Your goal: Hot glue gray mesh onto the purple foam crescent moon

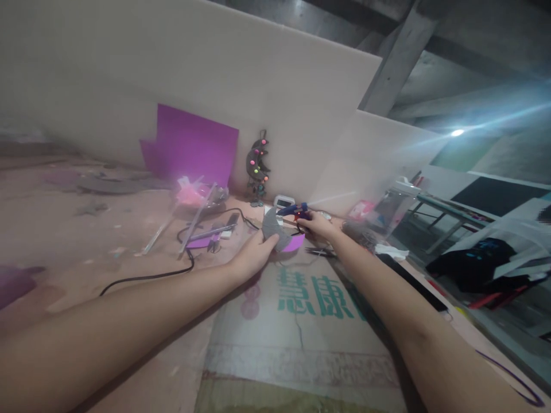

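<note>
My left hand [257, 252] pinches a grey crescent moon cutout [272, 228], its thumb lying on the front. A piece of purple paper [293, 243] shows at the moon's lower right edge; whether it is attached I cannot tell. Just to the right, my right hand [316, 225] is closed around a blue glue gun [295, 209], whose front end points left toward the moon. Beneath the hands lies a printed cardboard sheet [301, 338]. Scissors [319, 251] rest on it below my right hand.
A decorated moon ornament [258, 163] with coloured balls leans on the wall beside a purple sheet [198, 146]. Left are clear glue sticks [198, 221] and a black cord [148, 277]. A black tablet-like slab [413, 281] and a clear plastic container [398, 203] are right.
</note>
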The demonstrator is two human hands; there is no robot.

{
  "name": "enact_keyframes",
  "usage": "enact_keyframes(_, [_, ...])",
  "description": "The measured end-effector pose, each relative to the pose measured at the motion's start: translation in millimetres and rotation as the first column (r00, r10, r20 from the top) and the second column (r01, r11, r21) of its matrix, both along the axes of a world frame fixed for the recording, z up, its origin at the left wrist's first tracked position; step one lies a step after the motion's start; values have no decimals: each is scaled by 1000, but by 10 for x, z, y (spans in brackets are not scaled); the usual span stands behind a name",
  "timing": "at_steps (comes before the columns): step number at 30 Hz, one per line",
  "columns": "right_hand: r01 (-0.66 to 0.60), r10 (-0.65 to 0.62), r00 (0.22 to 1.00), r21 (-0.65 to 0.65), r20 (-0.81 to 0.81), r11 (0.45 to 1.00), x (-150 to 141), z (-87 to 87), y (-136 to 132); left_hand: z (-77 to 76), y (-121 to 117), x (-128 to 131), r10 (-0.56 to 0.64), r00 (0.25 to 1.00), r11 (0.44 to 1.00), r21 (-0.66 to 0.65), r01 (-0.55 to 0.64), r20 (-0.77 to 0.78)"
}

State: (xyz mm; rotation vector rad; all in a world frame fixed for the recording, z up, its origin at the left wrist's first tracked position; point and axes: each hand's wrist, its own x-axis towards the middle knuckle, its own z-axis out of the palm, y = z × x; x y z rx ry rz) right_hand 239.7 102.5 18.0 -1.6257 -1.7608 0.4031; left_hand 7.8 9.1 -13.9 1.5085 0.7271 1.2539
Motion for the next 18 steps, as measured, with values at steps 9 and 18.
enact_keyframes(9, [130,-131,991,29,36,991,-13,0,-40,-37,29,-16,9,1000,1000,-22,-9,-15])
enact_keyframes(18, [96,-100,995,236,3,967,110,241,-659,10,-1,-25,3,999,999,-53,-1,42])
